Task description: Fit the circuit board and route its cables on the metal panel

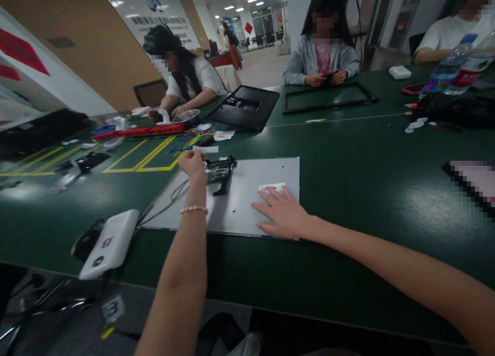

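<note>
A flat grey-white panel (pixel 247 201) lies on the green table in front of me. My left hand (pixel 192 164) is closed in a pinch on a thin white strip (pixel 207 149), just above the panel's back left part. Beside that hand a circuit board with a black bracket (pixel 219 173) rests on the panel. My right hand (pixel 282 212) lies with its fingers spread on the panel's right side, its fingertips at a white label (pixel 271 187).
A white power bank (pixel 110 244) with cables sits left of the panel. Behind are a black housing (pixel 245 107), a black frame (pixel 330 97), a red tray (pixel 143 132) and bottles (pixel 452 70). A phone (pixel 474 181) lies right. Several people are across the table.
</note>
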A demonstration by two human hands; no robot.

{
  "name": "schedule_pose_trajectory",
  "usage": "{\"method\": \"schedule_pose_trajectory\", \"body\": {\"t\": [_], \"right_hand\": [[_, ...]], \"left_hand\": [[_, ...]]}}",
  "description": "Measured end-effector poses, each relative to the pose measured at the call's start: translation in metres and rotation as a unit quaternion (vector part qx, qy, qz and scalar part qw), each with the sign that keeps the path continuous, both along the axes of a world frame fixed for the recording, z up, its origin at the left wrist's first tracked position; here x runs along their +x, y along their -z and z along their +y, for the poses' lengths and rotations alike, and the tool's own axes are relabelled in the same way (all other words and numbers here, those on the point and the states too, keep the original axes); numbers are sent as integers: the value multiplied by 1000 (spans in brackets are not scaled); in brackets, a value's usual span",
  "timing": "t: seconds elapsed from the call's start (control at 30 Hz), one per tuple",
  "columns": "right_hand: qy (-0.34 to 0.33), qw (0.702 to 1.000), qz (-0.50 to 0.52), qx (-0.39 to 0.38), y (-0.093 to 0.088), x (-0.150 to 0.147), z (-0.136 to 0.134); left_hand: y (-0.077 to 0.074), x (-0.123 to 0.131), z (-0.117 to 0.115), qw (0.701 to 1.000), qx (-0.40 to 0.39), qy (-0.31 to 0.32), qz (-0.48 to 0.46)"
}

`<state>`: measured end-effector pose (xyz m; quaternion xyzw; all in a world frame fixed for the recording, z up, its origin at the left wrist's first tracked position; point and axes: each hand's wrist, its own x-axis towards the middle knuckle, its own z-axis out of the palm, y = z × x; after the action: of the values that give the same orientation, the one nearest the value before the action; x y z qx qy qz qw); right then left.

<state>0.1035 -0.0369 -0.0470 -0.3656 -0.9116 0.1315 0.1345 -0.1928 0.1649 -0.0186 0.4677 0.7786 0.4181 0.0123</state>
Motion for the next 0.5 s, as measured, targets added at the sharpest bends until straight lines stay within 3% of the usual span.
{"method": "schedule_pose_trajectory", "body": {"t": [0.1,0.17,0.27,0.5], "right_hand": [[10,1000,1,8,0,-1,1],[14,1000,1,11,1,-2,2],[10,1000,3,13,2,-3,3],[6,1000,9,6,4,-2,3]], "left_hand": [[7,35,8,999,34,32,14],[6,45,7,997,36,28,61],[5,41,6,995,-7,4,96],[3,31,9,985,-156,37,60]]}}
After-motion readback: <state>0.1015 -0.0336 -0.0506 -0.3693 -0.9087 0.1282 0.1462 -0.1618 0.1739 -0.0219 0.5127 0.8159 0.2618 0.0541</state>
